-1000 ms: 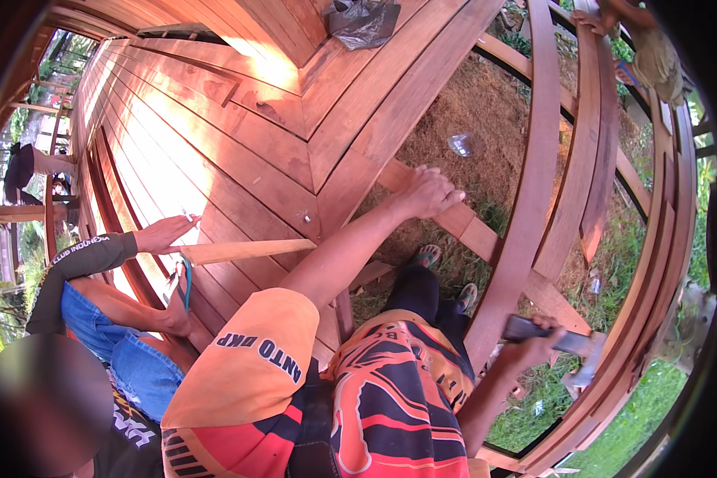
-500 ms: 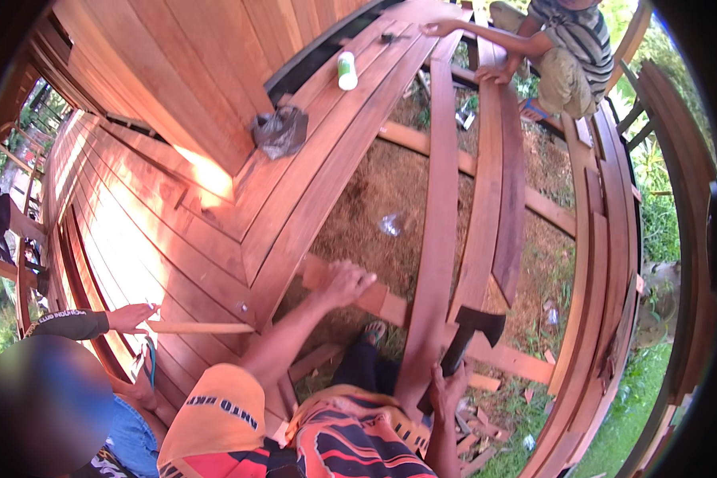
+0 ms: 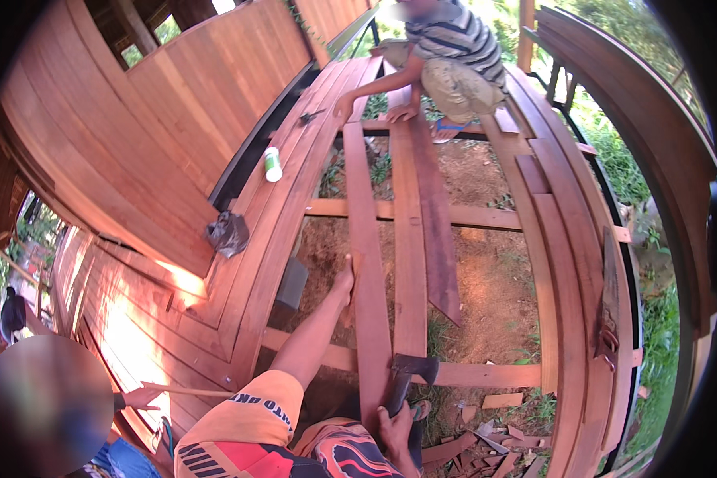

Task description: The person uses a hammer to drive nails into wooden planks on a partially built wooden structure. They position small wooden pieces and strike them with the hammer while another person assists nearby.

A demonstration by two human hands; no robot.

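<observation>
My left hand (image 3: 345,280) rests against the left edge of a long reddish wooden plank (image 3: 364,239) that lies across the open floor joists. Its fingers press on the plank's side. My right hand (image 3: 396,431) grips the handle of a dark hatchet (image 3: 410,373), whose head rests on the near end of the same plank, over a cross joist (image 3: 486,373). Two more loose planks (image 3: 422,231) lie beside it to the right. Bare earth shows between the boards.
A person in a striped shirt (image 3: 446,56) crouches at the far end, hands on the boards. Another person's hand (image 3: 139,396) holds a thin stick at lower left. A white-green bottle (image 3: 272,164) and a dark bag (image 3: 229,233) sit on the finished deck. Wood scraps (image 3: 494,430) litter the ground.
The view has swung up and along the deck, bringing the crouching person fully into sight. My left hand moved from the joist to the plank's edge. The hatchet now rests on the plank's end.
</observation>
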